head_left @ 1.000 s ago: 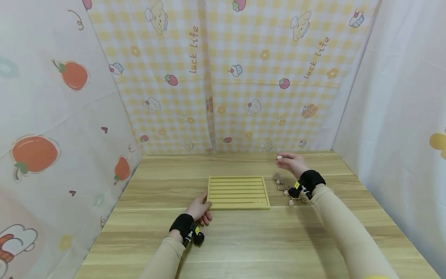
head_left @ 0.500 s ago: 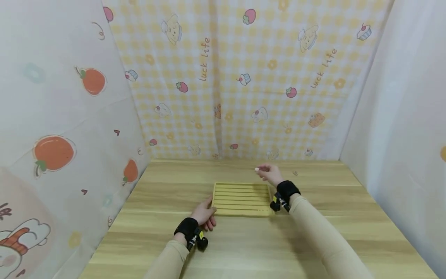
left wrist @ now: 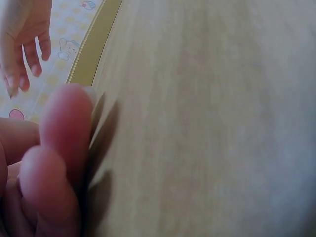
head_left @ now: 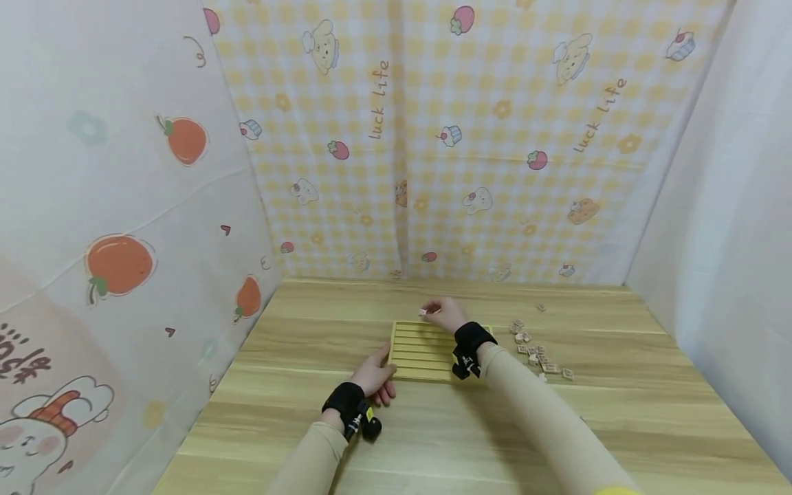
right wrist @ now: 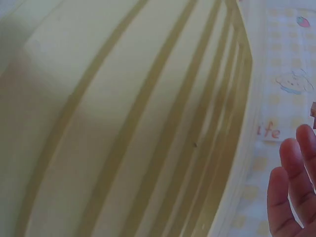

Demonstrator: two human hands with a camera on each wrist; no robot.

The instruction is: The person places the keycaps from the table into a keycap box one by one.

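A yellow ridged tray (head_left: 417, 352) lies flat on the table. My left hand (head_left: 373, 375) grips its left edge near the front corner, the thumb on the rim. In the left wrist view, curled fingers (left wrist: 66, 128) sit beside the tray's rim (left wrist: 94, 42). Over the tray's back part, my right hand (head_left: 447, 315) pinches a small pale tile (head_left: 423, 313) between thumb and fingertips, apart from the tray. The right wrist view has the tray's grooves (right wrist: 143, 106) below, with several fingers (right wrist: 291, 185) and a bit of the tile (right wrist: 313, 116) at the right border.
Several small wooden tiles (head_left: 549, 368) are scattered on the table right of the tray, some pale side up. One tile (head_left: 541, 307) lies farther back alone. A checked curtain (head_left: 495, 158) hangs behind the table, with pale cloth on both sides.
My right hand has travelled left with the tile, from above the scattered tiles to over the tray's back. My left hand keeps its grip on the tray. The head view has shifted.
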